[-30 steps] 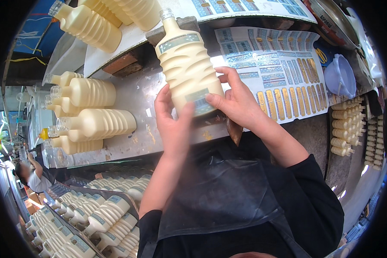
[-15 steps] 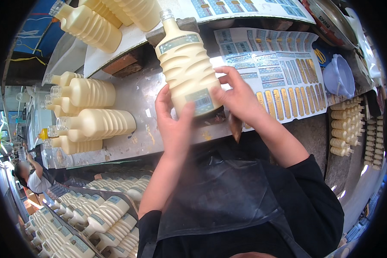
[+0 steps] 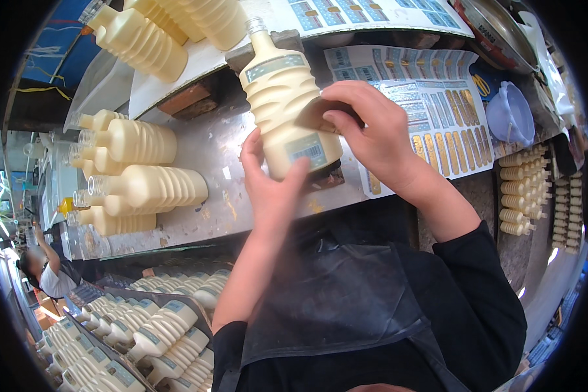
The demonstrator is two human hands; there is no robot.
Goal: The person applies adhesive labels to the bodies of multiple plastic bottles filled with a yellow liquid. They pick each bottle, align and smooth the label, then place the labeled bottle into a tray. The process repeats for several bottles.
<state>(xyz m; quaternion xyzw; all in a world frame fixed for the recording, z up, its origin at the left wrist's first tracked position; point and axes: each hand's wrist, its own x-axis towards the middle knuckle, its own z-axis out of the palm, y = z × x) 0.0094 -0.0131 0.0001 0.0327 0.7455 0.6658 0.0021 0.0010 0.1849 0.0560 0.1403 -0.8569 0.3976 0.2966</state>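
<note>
A cream bottle (image 3: 282, 98) with wavy ridges and a clear glass neck lies tilted on a dark block above the metal table. One blue-grey label is near its shoulder, another, with a barcode, near its base. My left hand (image 3: 271, 186) grips the bottle's lower left side, its thumb by the lower label. In my right hand (image 3: 385, 134) a thin, flat brown scraper (image 3: 320, 114) is pinched, lying against the bottle's right side above the lower label. Part of the scraper is hidden by the fingers.
Label sheets (image 3: 438, 111) in blue and gold lie right of the bottle, near a lavender bucket (image 3: 511, 112). Unlabelled cream bottles (image 3: 157, 186) lie at left; others (image 3: 140, 42) stand on the raised white board. Racks of labelled bottles (image 3: 163, 323) fill the lower left. Another person (image 3: 55, 281) is at far left.
My right hand has left the bottle's lower right edge and risen; the scraper that hung below it now rests against the bottle. My left hand keeps its hold.
</note>
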